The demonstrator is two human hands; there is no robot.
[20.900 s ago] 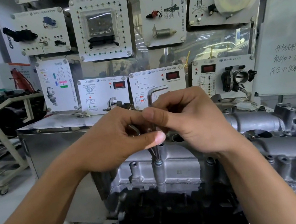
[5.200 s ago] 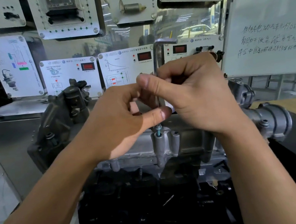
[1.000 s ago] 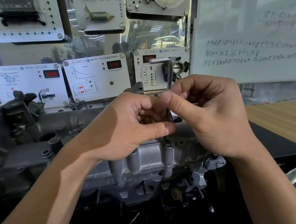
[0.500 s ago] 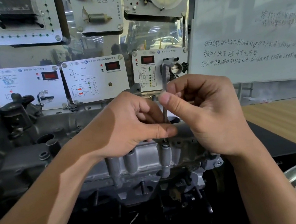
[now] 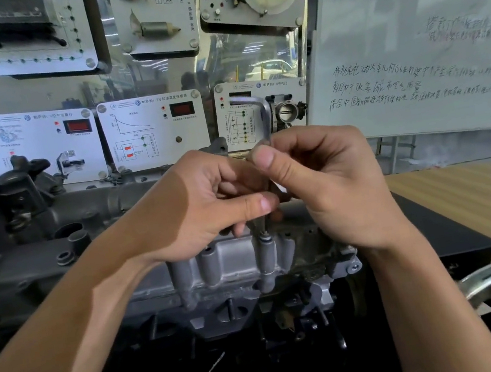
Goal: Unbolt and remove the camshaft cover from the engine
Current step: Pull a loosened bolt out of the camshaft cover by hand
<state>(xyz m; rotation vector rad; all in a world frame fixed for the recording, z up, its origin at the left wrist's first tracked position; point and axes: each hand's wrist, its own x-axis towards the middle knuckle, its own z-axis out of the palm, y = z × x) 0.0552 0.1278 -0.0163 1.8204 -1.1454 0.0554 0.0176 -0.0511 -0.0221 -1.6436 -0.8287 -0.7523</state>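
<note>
Unbolting seems to be in progress. The left hand [image 5: 208, 204] and the right hand [image 5: 333, 185] both pinch the shaft of a bent key [image 5: 264, 116], standing upright in a bolt [image 5: 265, 236] at the front edge of the cover [image 5: 236, 260]. The cover sits on the engine [image 5: 55, 246], not yet lifted.

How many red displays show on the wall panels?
2: left panel's display; middle panel's display. A third may hide behind the hex key.

Display panels [image 5: 153, 129] and whiteboard [image 5: 406, 34] wall off space behind the engine [image 5: 233, 264].
</note>
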